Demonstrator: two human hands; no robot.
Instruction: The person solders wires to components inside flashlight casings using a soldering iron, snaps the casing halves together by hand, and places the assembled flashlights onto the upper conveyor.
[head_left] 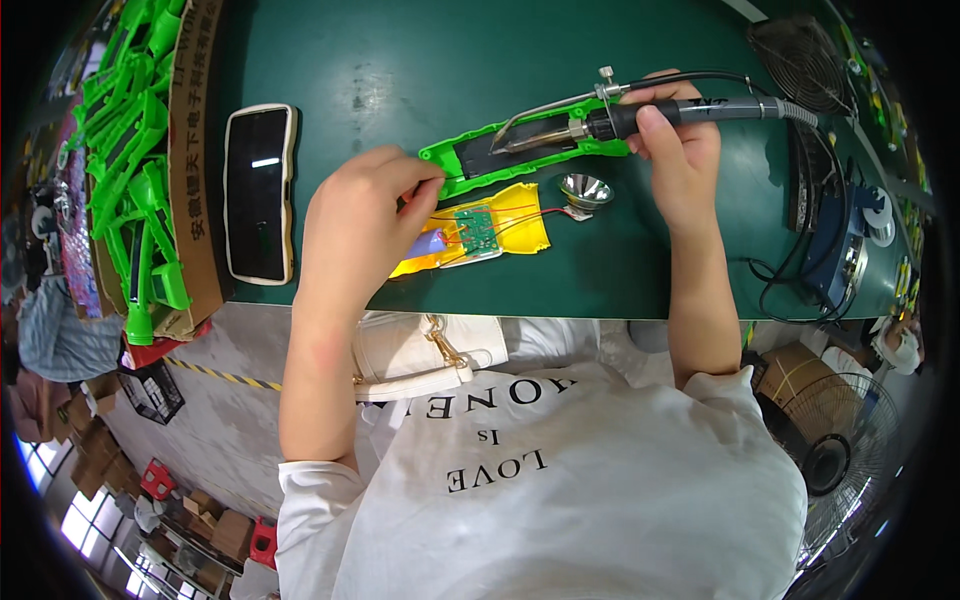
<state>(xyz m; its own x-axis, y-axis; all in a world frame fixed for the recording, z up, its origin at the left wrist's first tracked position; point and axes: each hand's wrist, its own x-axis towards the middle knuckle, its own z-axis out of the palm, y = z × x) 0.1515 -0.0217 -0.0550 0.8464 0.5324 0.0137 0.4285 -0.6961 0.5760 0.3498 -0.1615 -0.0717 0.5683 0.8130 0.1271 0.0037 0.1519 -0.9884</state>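
My right hand [680, 150] grips a soldering iron [625, 121] with a bent metal wire-feed tube [545, 105] fixed along it. The iron's tip points down into a green plastic flashlight shell [600, 147], over a dark panel [480, 155] inside. My left hand [365, 215] is closed at the shell's left end, thumb and forefinger pinched against it. Just below lies a yellow shell half [522, 225] with a green circuit board [477, 231] and a purple battery [428, 244], partly covered by my left hand. Red wires run from there to a shiny reflector [585, 190].
A phone [260, 195] lies left on the green table [340, 60], beside a cardboard box [198, 200] heaped with green shells [140, 120]. To the right stand a blue device with a solder spool [840, 250] and black cables. A dark fan grille [800, 65] is at the far right.
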